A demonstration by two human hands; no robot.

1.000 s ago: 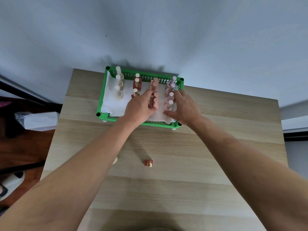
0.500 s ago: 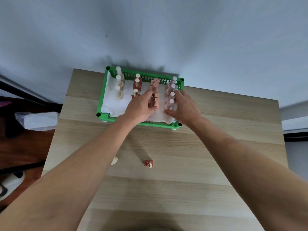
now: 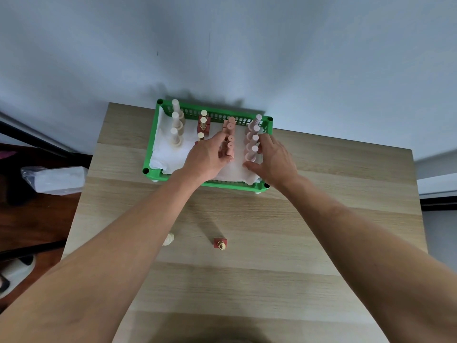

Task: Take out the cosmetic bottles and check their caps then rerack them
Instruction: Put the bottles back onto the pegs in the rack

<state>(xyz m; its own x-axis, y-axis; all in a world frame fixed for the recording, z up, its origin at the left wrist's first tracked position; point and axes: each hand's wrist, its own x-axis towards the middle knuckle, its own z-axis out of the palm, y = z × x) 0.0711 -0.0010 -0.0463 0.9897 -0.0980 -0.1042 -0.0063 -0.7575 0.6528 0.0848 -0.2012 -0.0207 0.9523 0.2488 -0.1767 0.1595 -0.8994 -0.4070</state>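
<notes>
A pale wooden bench (image 3: 272,243) stands against a grey-blue wall (image 3: 222,45). At its far edge sits a green perforated basket (image 3: 150,144) lined with white paper (image 3: 165,154), and the cosmetic bottles stand upright in it in four rows: cream bottles (image 3: 176,137) at the left, red bottles with gold caps (image 3: 203,123), salmon-pink bottles (image 3: 231,137), and pale pink bottles (image 3: 252,142) at the right.

Both bare forearms reach over the bench into the basket. The left hand (image 3: 205,158) has its fingers curled narrowly against the nearest salmon-pink bottles (whether its grip is closed on one I cannot tell). The right hand (image 3: 274,159) cups the pale pink row, thumb in front and fingers behind, in a wide grip that holds nothing clear of the basket.

Nearer the person, a lone red bottle (image 3: 220,244) stands on the bench, with a small cream bottle (image 3: 169,238) beside the left forearm, partly hidden.
</notes>
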